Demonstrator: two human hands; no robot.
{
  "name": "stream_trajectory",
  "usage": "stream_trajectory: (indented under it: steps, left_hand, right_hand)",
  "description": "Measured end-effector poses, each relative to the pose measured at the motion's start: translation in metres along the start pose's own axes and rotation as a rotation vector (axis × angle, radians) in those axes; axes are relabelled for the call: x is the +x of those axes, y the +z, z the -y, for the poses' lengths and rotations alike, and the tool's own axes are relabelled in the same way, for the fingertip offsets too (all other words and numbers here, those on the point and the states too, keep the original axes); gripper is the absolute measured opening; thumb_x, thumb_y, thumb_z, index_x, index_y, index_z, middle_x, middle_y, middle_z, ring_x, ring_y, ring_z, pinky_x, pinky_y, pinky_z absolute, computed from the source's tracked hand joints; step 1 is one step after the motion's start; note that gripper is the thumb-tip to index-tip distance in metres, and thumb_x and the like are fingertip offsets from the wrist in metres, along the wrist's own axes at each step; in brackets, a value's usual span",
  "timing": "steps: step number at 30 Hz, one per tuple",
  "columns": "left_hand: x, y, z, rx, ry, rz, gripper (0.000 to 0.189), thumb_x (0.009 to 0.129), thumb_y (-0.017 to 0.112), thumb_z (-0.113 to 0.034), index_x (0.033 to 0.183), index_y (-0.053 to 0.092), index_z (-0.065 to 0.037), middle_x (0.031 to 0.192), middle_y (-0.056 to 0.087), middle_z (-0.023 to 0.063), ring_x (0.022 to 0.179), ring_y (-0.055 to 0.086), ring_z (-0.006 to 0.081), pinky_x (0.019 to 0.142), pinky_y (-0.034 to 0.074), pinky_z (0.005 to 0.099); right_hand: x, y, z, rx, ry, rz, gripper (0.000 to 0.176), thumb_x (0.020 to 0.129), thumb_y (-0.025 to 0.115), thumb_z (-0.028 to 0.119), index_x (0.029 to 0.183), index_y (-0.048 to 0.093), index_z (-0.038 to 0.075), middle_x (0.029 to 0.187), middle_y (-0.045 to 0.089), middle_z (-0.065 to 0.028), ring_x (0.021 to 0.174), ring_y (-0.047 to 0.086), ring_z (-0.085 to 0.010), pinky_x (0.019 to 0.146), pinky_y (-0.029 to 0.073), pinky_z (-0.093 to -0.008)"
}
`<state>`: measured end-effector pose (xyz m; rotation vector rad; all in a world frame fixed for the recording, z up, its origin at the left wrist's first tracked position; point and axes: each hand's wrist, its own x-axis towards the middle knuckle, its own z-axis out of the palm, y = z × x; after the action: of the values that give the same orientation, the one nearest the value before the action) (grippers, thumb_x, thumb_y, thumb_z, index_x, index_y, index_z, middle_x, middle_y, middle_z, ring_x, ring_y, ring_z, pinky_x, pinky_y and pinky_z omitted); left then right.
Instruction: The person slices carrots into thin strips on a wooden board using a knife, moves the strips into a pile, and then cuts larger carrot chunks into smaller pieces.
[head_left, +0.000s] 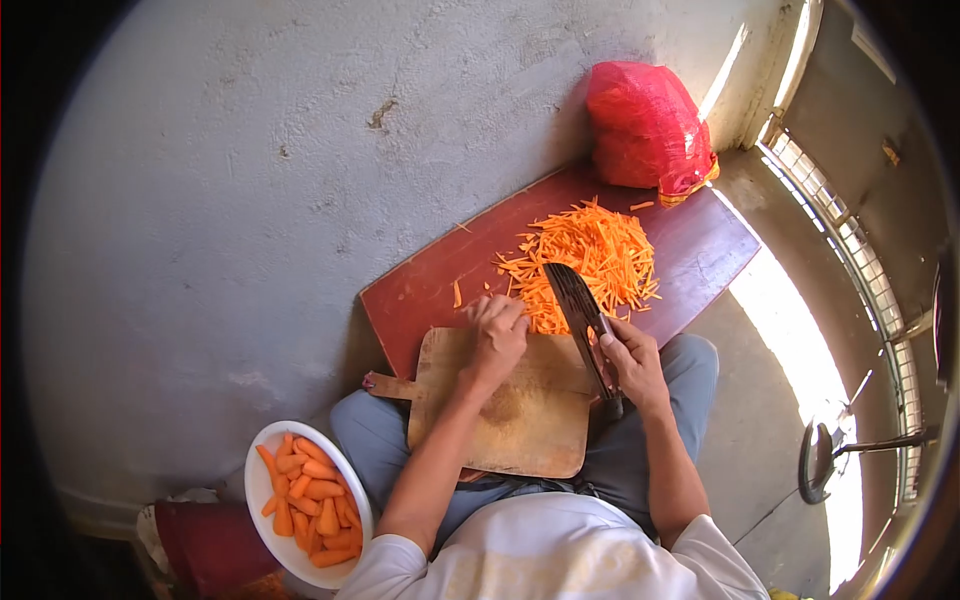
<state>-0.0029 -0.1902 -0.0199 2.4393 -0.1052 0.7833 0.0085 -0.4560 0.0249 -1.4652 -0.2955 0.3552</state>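
My right hand (632, 362) is wrapped round the handle of a knife (572, 297) with a broad dark blade, tilted over the right side of a wooden cutting board (545, 440). Beyond the board's far edge, my left hand (497, 328) is closed, its fingers curled by the near side of a pile of carrot sticks (600, 255). What those fingers hold, if anything, is hidden. The board, with its handle pointing left, rests across my lap. The pile lies on a dark red low table (425, 290).
A white bowl (262, 500) of peeled carrots (318, 490) stands at my lower left. On the table's far end sits a red plastic bag (645, 125). A grey wall (230, 200) runs along the left. Right of me, a dark stand (818, 462) is on the floor.
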Motion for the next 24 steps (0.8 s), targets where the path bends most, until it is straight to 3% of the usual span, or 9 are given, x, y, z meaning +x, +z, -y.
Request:
stream_trajectory:
  steps: [7, 10, 13, 16, 21, 24]
  left_hand:
    - [0.024, -0.055, 0.085, 0.279, -0.302, 0.019, 0.030, 0.088, 0.088, -0.013, 0.115, 0.083, -0.001, 0.111, 0.077, 0.0172, 0.109, 0.071, 0.0370, 0.102, 0.054, 0.0509]
    - [0.026, -0.055, 0.103, 0.254, -0.349, 0.212, 0.032, 0.088, 0.086, -0.010, 0.117, 0.082, 0.002, 0.105, 0.078, 0.0200, 0.100, 0.075, 0.0378, 0.092, 0.059, 0.0496]
    - [0.028, -0.043, 0.108, 0.098, -0.437, 0.265, 0.033, 0.091, 0.078, -0.008, 0.122, 0.079, 0.005, 0.112, 0.077, 0.0304, 0.106, 0.076, 0.0461, 0.095, 0.060, 0.0536]
    - [0.029, -0.036, 0.106, 0.173, -0.359, 0.243, 0.032, 0.090, 0.072, -0.002, 0.121, 0.078, 0.007, 0.105, 0.077, 0.0314, 0.099, 0.077, 0.0469, 0.090, 0.062, 0.0521]
    - [0.028, -0.038, 0.085, -0.197, -0.495, 0.146, 0.030, 0.095, 0.072, -0.003, 0.123, 0.078, 0.007, 0.096, 0.082, 0.0215, 0.084, 0.080, 0.0288, 0.076, 0.063, 0.0392]
    - [-0.001, -0.042, 0.042, -0.429, -0.570, 0.103, 0.030, 0.098, 0.072, -0.004, 0.125, 0.078, 0.006, 0.093, 0.082, 0.0144, 0.081, 0.078, 0.0176, 0.072, 0.061, 0.0329]
  right_hand:
    - [0.004, -0.004, -0.008, 0.124, 0.036, 0.024, 0.038, 0.117, 0.059, 0.021, 0.144, 0.069, -0.004, 0.069, 0.058, 0.0020, 0.052, 0.050, -0.0065, 0.050, 0.040, -0.0260]
    - [0.005, -0.003, -0.005, 0.117, 0.035, 0.038, 0.037, 0.118, 0.059, 0.021, 0.143, 0.069, -0.004, 0.069, 0.057, 0.0023, 0.053, 0.050, -0.0063, 0.050, 0.040, -0.0263]
    - [0.002, -0.003, -0.004, 0.108, 0.029, 0.039, 0.037, 0.118, 0.059, 0.021, 0.143, 0.070, -0.004, 0.070, 0.058, 0.0025, 0.053, 0.050, -0.0061, 0.051, 0.041, -0.0264]
    - [0.002, -0.002, -0.004, 0.088, 0.003, 0.027, 0.037, 0.117, 0.060, 0.021, 0.143, 0.070, -0.004, 0.071, 0.058, 0.0026, 0.053, 0.050, -0.0059, 0.051, 0.042, -0.0264]
    - [-0.003, -0.003, -0.007, 0.027, 0.001, 0.033, 0.039, 0.117, 0.061, 0.024, 0.145, 0.070, -0.002, 0.074, 0.059, 0.0021, 0.056, 0.053, -0.0059, 0.053, 0.044, -0.0264]
    - [-0.013, 0.003, 0.001, -0.017, 0.044, 0.074, 0.039, 0.116, 0.063, 0.022, 0.145, 0.068, -0.003, 0.077, 0.060, 0.0019, 0.056, 0.055, -0.0063, 0.052, 0.046, -0.0260]
